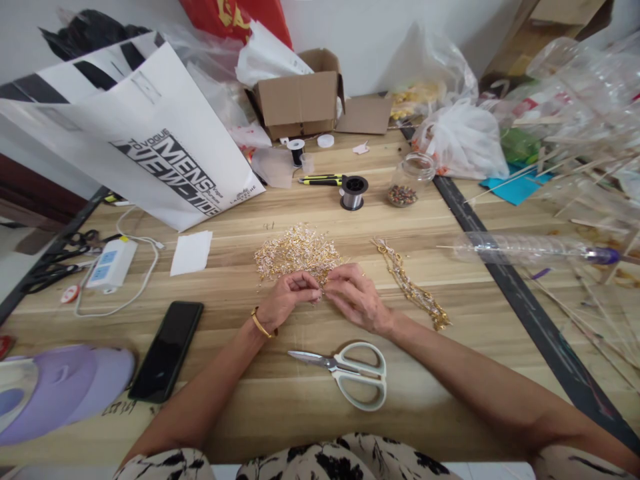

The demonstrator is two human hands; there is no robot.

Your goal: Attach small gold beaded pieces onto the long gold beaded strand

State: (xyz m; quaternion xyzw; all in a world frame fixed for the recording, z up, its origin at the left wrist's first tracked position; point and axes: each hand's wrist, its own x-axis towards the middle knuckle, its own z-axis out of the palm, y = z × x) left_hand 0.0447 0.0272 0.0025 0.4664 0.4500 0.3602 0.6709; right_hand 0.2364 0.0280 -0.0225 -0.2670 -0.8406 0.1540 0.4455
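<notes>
My left hand [290,297] and my right hand [359,299] meet at the front edge of a pile of small gold and pinkish bead pieces [295,250]. Both hands are closed, thumbs and fingertips pinched close together. Whatever is between the fingertips is too small to make out. Beaded gold strands [413,290] lie on the wooden table to the right of my right hand. Below the hands rest scissors [345,368] with pale handles, their blades pointing left.
A black phone [167,352], purple cap [75,387], white power strip [111,265] and white paper [191,253] lie left. Farther back are a wire spool [353,193], yellow-black cutter [320,180], bead jar [404,193], cardboard box [300,100] and large paper bag [150,133]. Thin sticks [585,320] clutter the right.
</notes>
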